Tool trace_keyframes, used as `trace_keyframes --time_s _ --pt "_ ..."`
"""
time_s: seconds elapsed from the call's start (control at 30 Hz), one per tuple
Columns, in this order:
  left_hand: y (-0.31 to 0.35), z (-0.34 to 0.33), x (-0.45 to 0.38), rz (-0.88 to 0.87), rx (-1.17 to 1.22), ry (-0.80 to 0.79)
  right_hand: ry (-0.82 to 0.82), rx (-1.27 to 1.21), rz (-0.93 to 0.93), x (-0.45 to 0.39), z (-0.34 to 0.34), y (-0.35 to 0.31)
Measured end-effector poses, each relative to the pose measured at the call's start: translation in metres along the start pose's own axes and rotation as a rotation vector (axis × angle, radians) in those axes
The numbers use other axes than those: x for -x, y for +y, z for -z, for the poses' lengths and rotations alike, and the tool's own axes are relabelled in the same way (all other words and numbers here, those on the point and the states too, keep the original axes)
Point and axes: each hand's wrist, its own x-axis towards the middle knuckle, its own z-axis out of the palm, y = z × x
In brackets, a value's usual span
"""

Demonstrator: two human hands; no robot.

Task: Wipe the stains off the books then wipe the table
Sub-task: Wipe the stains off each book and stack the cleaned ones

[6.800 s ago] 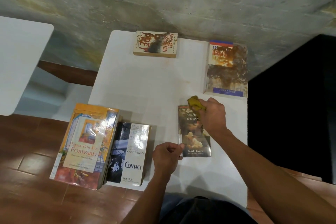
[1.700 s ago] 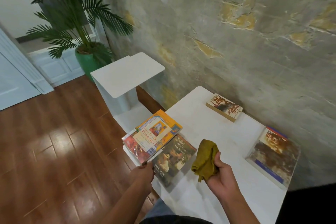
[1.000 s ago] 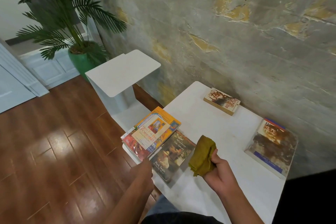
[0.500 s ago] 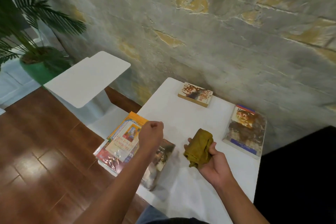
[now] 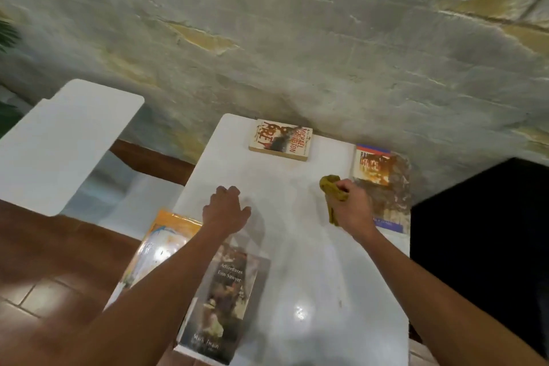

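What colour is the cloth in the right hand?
Mustard yellow-olive cloth, bunched in the right hand; head view.

The broad middle of the white table [image 5: 300, 246] lies bare from the near edge up toward the wall [image 5: 297, 53], giving the hands open passage there. The left hand [image 5: 227, 211] hangs over it; the right hand [image 5: 350, 211] grips a yellow cloth [image 5: 329, 187] just beside the stained book [image 5: 383, 184] along the right edge. A paperback [image 5: 280, 140] lies at the far edge by the wall. Two books [image 5: 219, 300] crowd the near-left corner, overhanging the edge.
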Motion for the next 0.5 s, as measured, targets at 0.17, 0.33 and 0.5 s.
trace_keyframes --time_s 0.17,0.33,0.5 --pt "-0.012 -0.016 -0.033 0.067 -0.127 -0.117 -0.075 0.403 0.185 -0.058 -0.013 0.010" --pt "-0.011 -0.033 -0.052 0.127 -0.057 -0.183 -0.150 0.716 0.334 -0.075 -0.034 0.013" --pt "0.002 -0.032 -0.068 0.166 -0.090 -0.212 -0.146 0.801 0.431 -0.063 -0.038 0.029"
